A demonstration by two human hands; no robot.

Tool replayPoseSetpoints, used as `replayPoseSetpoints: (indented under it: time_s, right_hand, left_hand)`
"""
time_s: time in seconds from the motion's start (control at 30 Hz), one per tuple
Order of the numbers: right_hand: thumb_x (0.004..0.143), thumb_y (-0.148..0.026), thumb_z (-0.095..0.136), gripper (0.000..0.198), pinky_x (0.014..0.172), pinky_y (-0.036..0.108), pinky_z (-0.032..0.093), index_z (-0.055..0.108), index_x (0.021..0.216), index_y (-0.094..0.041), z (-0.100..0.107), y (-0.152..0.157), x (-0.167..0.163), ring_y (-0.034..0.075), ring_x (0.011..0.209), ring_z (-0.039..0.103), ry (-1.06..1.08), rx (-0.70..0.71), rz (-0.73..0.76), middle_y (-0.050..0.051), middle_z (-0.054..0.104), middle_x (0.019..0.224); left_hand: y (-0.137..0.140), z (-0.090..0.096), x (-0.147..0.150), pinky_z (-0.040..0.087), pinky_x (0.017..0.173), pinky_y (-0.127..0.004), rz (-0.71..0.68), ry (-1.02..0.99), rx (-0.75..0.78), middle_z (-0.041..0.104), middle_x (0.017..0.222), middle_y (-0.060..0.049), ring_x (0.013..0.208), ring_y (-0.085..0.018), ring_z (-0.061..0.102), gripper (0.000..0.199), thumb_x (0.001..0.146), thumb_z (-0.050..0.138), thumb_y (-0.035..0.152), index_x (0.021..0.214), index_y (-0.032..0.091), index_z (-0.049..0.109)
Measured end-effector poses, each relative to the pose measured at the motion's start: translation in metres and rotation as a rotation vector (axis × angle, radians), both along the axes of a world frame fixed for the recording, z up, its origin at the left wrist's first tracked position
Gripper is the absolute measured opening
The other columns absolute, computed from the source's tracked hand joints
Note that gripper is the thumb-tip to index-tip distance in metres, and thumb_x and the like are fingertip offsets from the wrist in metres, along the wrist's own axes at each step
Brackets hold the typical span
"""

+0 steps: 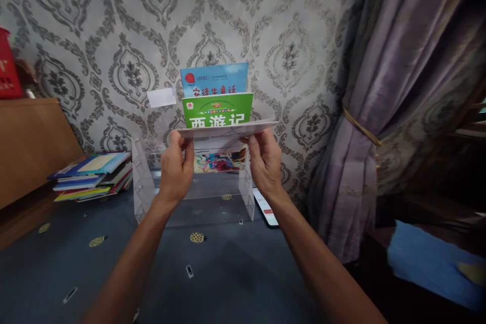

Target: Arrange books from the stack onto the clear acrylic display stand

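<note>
My left hand and my right hand pinch the two near corners of a thin book, held almost flat so that mostly its edge shows. It is in front of a clear tiered book rack on the bed-like patterned cloth. Standing behind the held book are a green book with white characters and, farther back, a taller blue book with red characters. Below the held book, a colourful printed picture shows between my hands. The held book's cover is hard to make out.
Left of the rack lies a stack of several books, near a wooden cabinet with a red basket. A phone lies by the rack's right side. A tied purple curtain hangs right; a white rectangle shows against the wallpaper.
</note>
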State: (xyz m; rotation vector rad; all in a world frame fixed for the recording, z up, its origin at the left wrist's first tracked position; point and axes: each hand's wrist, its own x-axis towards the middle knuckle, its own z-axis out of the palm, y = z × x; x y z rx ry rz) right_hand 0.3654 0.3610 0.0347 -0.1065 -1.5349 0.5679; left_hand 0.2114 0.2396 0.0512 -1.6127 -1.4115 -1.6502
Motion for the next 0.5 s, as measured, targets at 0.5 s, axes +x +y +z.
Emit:
replayPoseSetpoints:
  time_s: [0.5]
  right_hand:
    - [0.103,-0.04,0.044,0.022,0.091,0.042,0.056,0.059,0.109,-0.025,-0.001,0.012,0.003,0.02,0.097,0.064,0.018,0.048,-0.03,0.005,0.065,0.107]
  left_hand:
    - [0.01,-0.005,0.0,0.049,0.078,-0.03,-0.017,-0.021,0.061,0.065,0.088,-0.001,0.083,-0.015,0.062,0.014,0.099,0.051,0.031,0.096,0.021,0.061]
